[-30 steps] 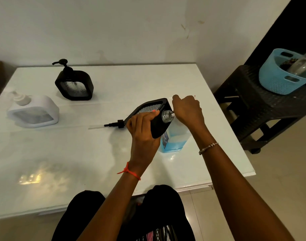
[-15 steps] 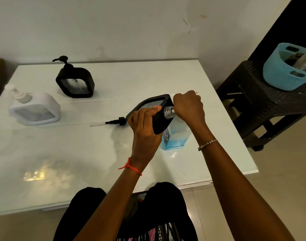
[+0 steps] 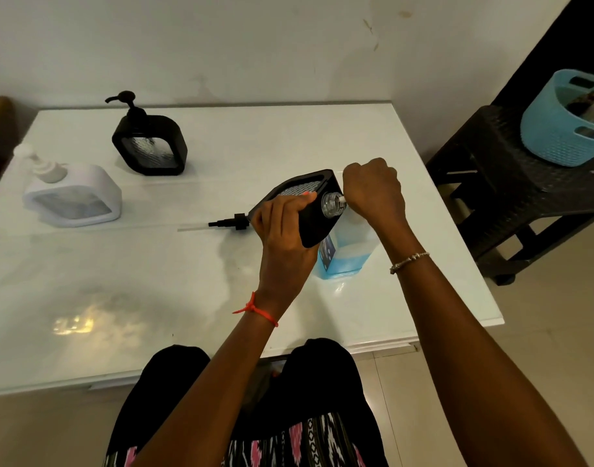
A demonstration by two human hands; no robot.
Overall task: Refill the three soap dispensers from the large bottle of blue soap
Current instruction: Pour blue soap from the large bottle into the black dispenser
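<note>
From my remote station I saw the left hand (image 3: 282, 227) wrapped around the open black dispenser (image 3: 317, 224), holding it off the table (image 3: 154, 281) and tipped on its side, so its clear threaded neck (image 3: 332, 204) pointed at the right hand (image 3: 373, 190). That hand was curled into a fist on top of the large bottle of blue soap (image 3: 346, 254), which stood on the table just behind and below the tipped dispenser, near the right edge. A small white tip showed between fist and neck; I could not tell what it was. The removed pump (image 3: 228, 224) lay flat on the table just left of the left hand. Well apart at the far left, the second black dispenser (image 3: 150, 146) and the white dispenser (image 3: 73, 197) stood upright with pumps on. A blue basket (image 3: 565, 126) sat on a dark stool (image 3: 491, 183) beside the table.
</note>
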